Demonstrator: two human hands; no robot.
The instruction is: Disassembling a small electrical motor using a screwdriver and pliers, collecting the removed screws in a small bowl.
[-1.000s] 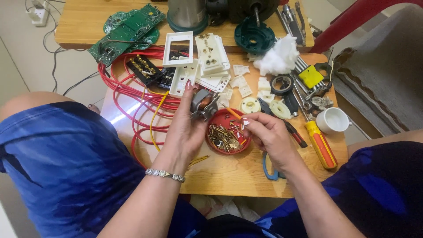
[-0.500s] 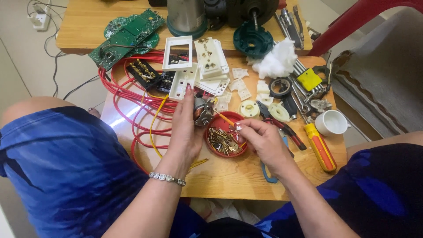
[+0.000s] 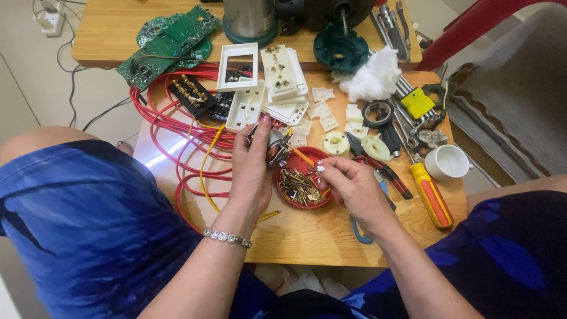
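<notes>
we have a small metal electrical part (image 3: 275, 147) pinched in the fingers of our left hand (image 3: 251, 171), held just above the worktop (image 3: 307, 233) at the upper edge of the red dish (image 3: 305, 179) of brass screws and contacts. our right hand (image 3: 352, 188) has its fingers closed on a thin orange-handled screwdriver (image 3: 305, 158), whose tip points up and left into the part. we judge that we are at the step of turning a screw in the part; the next move calls for keeping the tip seated and the part steady, since it is small and carried in the air, not braced.

room is tight. the red wire loops (image 3: 177, 127) lie just left of the left hand, white socket plates (image 3: 283, 77) sit just beyond it, and red-handled pliers (image 3: 378, 165) with an orange and yellow screwdriver (image 3: 431, 195) crowd the right side. the only open wood is the near strip below the dish, running to the near edge by our lap; a dropped screw could roll off there.
</notes>
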